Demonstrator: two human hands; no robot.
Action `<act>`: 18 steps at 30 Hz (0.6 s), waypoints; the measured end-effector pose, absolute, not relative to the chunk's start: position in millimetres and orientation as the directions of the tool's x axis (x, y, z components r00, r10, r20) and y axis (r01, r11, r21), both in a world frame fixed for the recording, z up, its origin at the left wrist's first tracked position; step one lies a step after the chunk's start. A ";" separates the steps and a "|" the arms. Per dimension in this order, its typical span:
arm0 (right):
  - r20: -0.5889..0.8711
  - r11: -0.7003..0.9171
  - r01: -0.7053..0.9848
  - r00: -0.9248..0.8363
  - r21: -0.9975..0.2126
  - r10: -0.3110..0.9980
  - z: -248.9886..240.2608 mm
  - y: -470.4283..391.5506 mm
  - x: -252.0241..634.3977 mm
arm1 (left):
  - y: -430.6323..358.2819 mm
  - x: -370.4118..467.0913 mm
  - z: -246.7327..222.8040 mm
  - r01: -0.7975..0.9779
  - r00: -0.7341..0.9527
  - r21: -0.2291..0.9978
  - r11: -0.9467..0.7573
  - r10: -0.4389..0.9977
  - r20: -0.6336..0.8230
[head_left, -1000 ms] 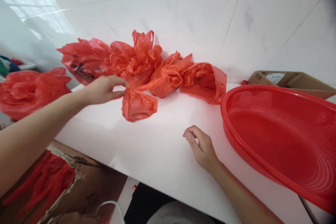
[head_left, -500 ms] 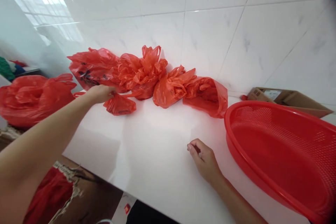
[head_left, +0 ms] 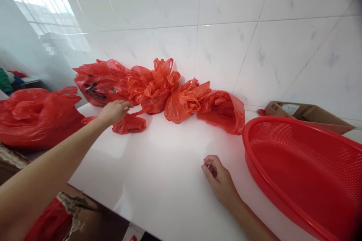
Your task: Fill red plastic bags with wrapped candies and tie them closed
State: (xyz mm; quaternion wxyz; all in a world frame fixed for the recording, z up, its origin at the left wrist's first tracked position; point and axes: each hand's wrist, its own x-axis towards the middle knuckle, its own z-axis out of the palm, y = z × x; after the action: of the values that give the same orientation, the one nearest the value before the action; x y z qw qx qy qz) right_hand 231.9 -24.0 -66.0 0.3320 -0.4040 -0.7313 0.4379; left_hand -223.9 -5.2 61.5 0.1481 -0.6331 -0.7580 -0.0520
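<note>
My left hand (head_left: 114, 112) hovers over a small red plastic bag (head_left: 130, 124), its fingers stretched out and apart from the bag. One handle of that bag trails right, toward the larger bags. On the white tabletop (head_left: 164, 165), my right hand (head_left: 219, 176) rests with loosely curled fingers, thumb tip close to the forefinger. Nothing shows in its hollow. Behind, along the wall, stand a printed red bag (head_left: 102, 83), a knotted red bag (head_left: 154, 84), a smaller tied bag (head_left: 183, 103) and a red bag with its mouth open (head_left: 223, 111).
A big red oval basket (head_left: 254, 158) with perforated sides takes up the right side. Behind it lies an opened cardboard box (head_left: 308, 113). At the left sits a bulky red bag (head_left: 39, 118). Below the table's front edge, a torn carton (head_left: 85, 214) holds red material.
My left hand has let go of the small red bag, and its fingers have straightened toward the right. The view has tilted up slightly. My right hand stays in place.
</note>
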 end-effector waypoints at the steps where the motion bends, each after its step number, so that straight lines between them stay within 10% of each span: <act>1: 0.139 0.300 0.304 -0.455 -0.904 0.880 -67.2 -23.8 232.5 | -7.2 -211.9 56.9 0.986 -0.114 -0.088 0.143 0.955 0.274; 11: 0.145 0.401 0.422 -0.519 -0.813 0.842 -47.1 -45.1 233.0 | -47.2 -73.5 13.0 0.952 0.291 0.140 -0.272 0.947 -0.138; 18: -0.080 0.590 0.386 -0.875 -0.709 0.478 59.7 -149.5 322.7 | -51.3 -31.0 48.0 0.912 0.401 0.218 -0.348 0.868 -0.292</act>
State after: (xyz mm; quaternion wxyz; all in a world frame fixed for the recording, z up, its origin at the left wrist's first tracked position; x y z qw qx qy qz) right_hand 322.7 -149.5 59.7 0.0596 -0.2428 -0.8896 0.3822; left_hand -31.0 -51.3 48.0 -0.1747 -0.8186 -0.5435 0.0622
